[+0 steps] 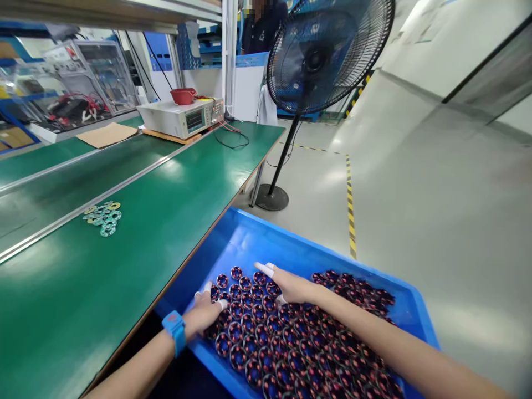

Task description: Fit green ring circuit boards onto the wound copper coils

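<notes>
A blue plastic bin (332,256) holds many dark rings with copper-coloured windings (249,321), which look like small motor stators. They lie in rows at the left and in a looser heap at the right. At the rows' left edge, my left hand (204,315) rests on the rings with thumb and fingers apart. My right hand (293,286) reaches over the far side of the rows, fingers stretched and spread beside the outermost rings. Both hands wear white finger covers, and neither has a ring lifted. A blue wristband (175,332) circles my left wrist.
A green workbench (166,221) borders the bin on the left, bearing a small pile of flat rings (103,216) and a bench meter (185,117) with a red dish (183,96) on top. Beyond the bin stands a fan (313,61). A person (262,30) is behind it.
</notes>
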### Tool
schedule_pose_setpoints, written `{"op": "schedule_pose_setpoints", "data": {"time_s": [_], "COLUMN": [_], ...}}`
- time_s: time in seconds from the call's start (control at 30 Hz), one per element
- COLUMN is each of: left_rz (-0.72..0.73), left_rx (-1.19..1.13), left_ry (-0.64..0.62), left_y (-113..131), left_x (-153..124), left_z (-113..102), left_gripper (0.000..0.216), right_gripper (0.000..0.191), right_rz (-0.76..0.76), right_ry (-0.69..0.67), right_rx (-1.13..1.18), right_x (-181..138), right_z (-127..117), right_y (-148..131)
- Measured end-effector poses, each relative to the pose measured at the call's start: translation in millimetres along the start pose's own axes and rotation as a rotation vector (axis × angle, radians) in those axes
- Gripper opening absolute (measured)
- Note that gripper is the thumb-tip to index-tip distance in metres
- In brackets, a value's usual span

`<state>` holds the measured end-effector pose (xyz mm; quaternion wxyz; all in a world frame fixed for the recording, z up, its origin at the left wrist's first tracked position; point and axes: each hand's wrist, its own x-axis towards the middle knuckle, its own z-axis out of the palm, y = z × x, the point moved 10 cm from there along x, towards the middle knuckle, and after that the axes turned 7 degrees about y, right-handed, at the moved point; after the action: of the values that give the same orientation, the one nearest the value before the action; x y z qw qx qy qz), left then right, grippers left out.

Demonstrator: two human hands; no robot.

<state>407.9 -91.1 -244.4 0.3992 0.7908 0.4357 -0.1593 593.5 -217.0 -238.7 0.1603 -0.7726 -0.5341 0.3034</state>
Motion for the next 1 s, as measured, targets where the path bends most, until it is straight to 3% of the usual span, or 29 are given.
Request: {"op": "schedule_pose_setpoints", "data": {"time_s": [0.17,0.4,0.5,0.63,0.77,0.9,1.0], "left_rz": [-0.139,0.17,0.223,0.349,0.432,0.444,0.437], "left_rx": [-0.233,-0.019,0.075,0.171,0.225,0.253,0.271], "left_ry": [-0.088,0.04,0.102,0.053,0.041,0.082,0.081], "left_y": [21.6,41.0,49.4,85.7,107.2,106.0,108.2], "left_x": [-1.5,41.0,66.8,98.3,110.0,106.2,108.9], "left_z": [22.4,-22.9,-37.3,-31.1,-26.9,-28.1,-27.2], "left_gripper": [0.074,0.088,0.109,0.13,0.126,0.121,0.13], "right_gripper": [0.115,0.106,0.108,0.112,0.097,0.092,0.092], "right_rz": [0.041,0.193,0.162,0.042,-0.01,0.02,0.074], "right_ry": [0.142,0.279,0.247,0.138,0.103,0.117,0.157], "right_rx": [0.027,-0.062,-0.117,-0.193,-0.256,-0.287,-0.286], "right_x": [12.9,37.1,55.7,83.4,96.5,94.2,93.2], "right_z": [-0.8,-31.8,-41.1,-38.1,-33.5,-29.1,-26.7], "right_y": [1.9,29.3,25.7,2.5,-14.3,-16.5,-13.3]}}
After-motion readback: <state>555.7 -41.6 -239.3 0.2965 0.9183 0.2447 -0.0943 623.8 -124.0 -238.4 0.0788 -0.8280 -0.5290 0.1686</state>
